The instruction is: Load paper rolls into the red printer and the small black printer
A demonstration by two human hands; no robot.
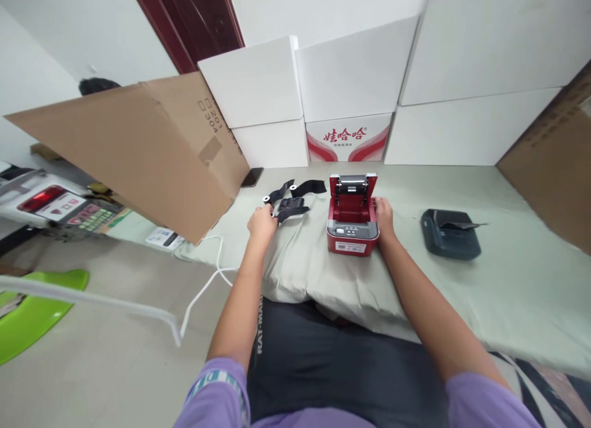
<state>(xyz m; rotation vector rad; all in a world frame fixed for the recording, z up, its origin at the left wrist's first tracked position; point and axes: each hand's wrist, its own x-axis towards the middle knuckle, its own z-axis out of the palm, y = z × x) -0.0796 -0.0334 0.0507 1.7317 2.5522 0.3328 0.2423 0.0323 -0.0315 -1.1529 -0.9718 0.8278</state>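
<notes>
Printer (pixel 353 231) stands between black rolls (pixel 310 187) and dark device (pixel 447 241).

White walls (plain); pale floor (pixel 138 354)

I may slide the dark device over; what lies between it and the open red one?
In the head view, the right hand against the red device, then bare-looking cloth up to the dark device.

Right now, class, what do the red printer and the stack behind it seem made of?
Red printer: probably hard plastic, glossy, judging by its smooth moulded shell and sheen.

White boxes: likely cardboard, matt, with flat faces, crisp edges and print on one.
</notes>
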